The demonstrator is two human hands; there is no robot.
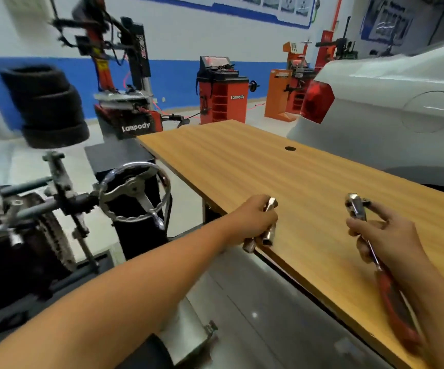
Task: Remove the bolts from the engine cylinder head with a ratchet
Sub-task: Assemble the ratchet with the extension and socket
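The engine [15, 235] left of the surface [308, 182] is blurred and cut by the picture's edge; no bolts can be made out. The ratchet [391, 288] handle blurs toward the surface's near edge.

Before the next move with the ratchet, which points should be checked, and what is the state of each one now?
1. Ratchet held in right hand: ok.
2. Sockets gripped in left hand: ok.
3. Socket fitted on the ratchet head: not ok, the drive looks bare.
4. Correct socket size for the bolts: cannot tell.
5. Engine within reach at left: cannot tell, blurred.
6. Wooden table free for setting tools down: ok.
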